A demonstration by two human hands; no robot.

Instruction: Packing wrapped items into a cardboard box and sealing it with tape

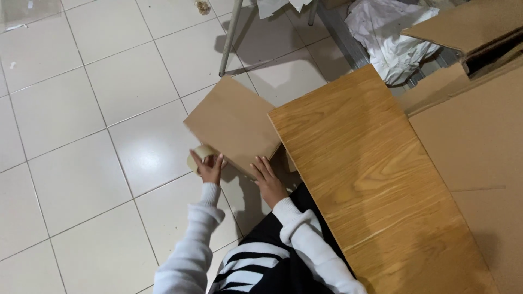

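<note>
The left hand (208,167) has its fingers closed around a roll of tape (199,157), and the right hand (268,177) lies flat with open fingers on the near edge of a cardboard box (233,124). The box is plain, smooth and brown, sitting on the white tile floor (81,136) just beside a wooden board (370,174). It looks light and a bit bendy, so it is best held by its stiff edges or corners.

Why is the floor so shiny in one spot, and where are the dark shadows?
In the head view, an overhead light makes a soft white glare on the glossy white floor tiles, left of the flat brown cardboard box. Dark shadows fall beside the grey metal leg and under the box near the right hand. Nothing looks badly blurred; the left hand is sharp.
</note>
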